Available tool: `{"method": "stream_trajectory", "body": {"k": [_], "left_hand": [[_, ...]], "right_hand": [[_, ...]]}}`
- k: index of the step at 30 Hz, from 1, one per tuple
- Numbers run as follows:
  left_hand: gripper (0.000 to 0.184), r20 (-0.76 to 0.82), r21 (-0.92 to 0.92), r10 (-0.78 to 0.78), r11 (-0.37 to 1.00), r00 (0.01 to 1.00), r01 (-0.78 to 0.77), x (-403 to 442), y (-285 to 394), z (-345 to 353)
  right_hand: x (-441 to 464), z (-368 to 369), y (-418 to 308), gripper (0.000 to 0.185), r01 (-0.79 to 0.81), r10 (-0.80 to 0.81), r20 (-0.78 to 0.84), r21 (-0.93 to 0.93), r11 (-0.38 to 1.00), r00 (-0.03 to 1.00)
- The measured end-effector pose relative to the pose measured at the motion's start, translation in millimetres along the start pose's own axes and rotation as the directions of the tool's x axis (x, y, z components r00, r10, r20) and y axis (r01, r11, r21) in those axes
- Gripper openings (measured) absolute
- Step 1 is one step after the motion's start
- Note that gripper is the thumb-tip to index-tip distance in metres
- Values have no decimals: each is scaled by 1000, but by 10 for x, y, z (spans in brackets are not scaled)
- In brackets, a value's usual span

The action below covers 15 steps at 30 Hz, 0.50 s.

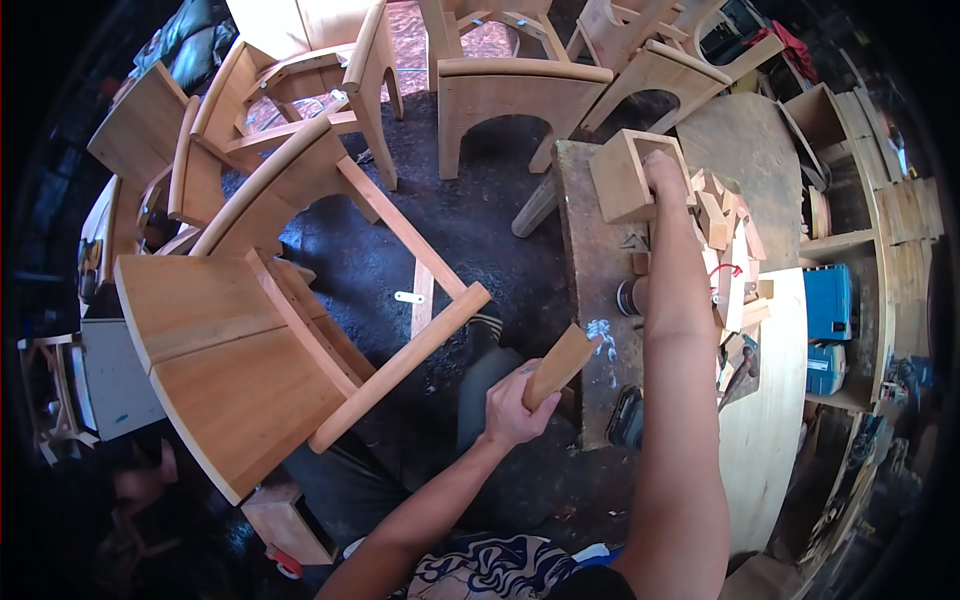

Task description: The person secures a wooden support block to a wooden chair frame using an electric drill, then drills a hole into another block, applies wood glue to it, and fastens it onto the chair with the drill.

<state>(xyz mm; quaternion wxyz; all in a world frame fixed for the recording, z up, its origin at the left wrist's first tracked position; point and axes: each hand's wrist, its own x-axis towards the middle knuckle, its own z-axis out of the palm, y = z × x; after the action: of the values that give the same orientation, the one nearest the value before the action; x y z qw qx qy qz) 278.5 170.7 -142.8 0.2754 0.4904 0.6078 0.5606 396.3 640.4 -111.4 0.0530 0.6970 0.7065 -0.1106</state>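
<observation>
One block (562,366), tan with straight edges, sits just right of center, left hand (514,408) curled snugly around it. Right hand (664,177) reaches into a pale, open box (616,182), upper right; can't tell how open or what it's holding.

We are looking at bare, smooth, low-sheen wood on the nearest chair (303,320), its grain showing across the wide panel (230,370), and we are finding a similar pale, unpainted look on the open box (618,180) and the short block (558,368). On the workbench (600,260) we are seeing a dull, worn, stained top with a chalky white smear (600,337), while the wooden offcuts (715,222) are showing raw, matt faces. The dark floor (500,200) is giving off a patchy sheen, the blue cases (828,300) are looking like hard plastic, and the shirt (495,570) is showing as printed cloth.
</observation>
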Motion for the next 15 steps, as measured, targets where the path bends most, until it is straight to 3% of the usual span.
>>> {"method": "stream_trajectory", "body": {"k": [8,15], "left_hand": [[39,-7,9,4,1000,1000,-4,-15,-34,25],[38,-6,20,10,1000,1000,-10,-25,-27,43]], "right_hand": [[68,44,34,33,35,-34,27,-35,999,999],[105,82,58,34,-38,38,3,47,998,999]]}}
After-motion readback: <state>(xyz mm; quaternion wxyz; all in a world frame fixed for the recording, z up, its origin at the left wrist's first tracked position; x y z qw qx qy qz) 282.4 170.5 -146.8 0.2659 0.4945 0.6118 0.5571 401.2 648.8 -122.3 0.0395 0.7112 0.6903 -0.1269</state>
